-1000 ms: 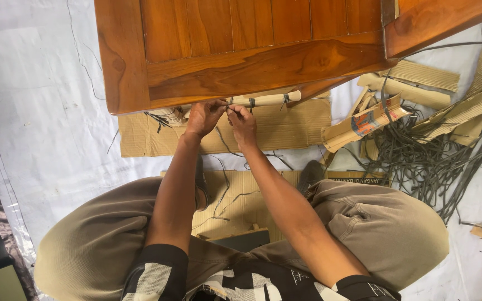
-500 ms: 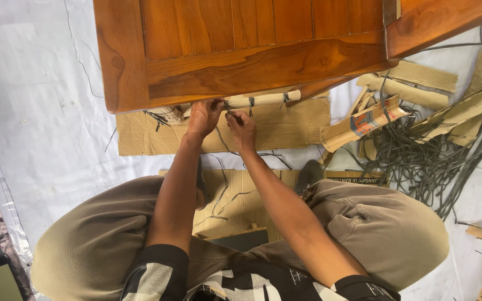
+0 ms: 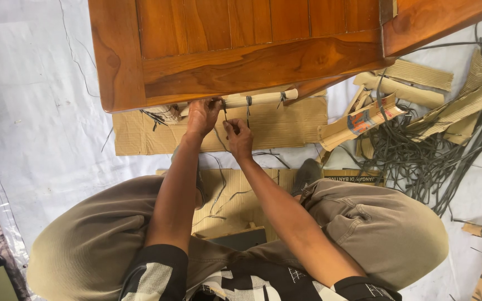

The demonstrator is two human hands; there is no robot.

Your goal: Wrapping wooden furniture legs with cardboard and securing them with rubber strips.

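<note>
Two hands work on one cardboard-wrapped wooden leg (image 3: 263, 98) tucked under the edge of the brown varnished wooden furniture panel (image 3: 241, 50). Left hand (image 3: 202, 115) is closed on the wrap at the panel's edge, likely pinning it in place. Right hand (image 3: 238, 136), just below, pinches a thin dark strap (image 3: 224, 111) running up to the wrap, seemingly pulling it tight. Three dark ties visible on the wrap. Flat corrugated cardboard sheet (image 3: 285, 125) lies beneath on the white floor covering (image 3: 40, 111). Heap of loose dark straps (image 3: 425, 161) to the right, among several rolled cardboard pieces (image 3: 403, 89); exact count unclear.
</note>
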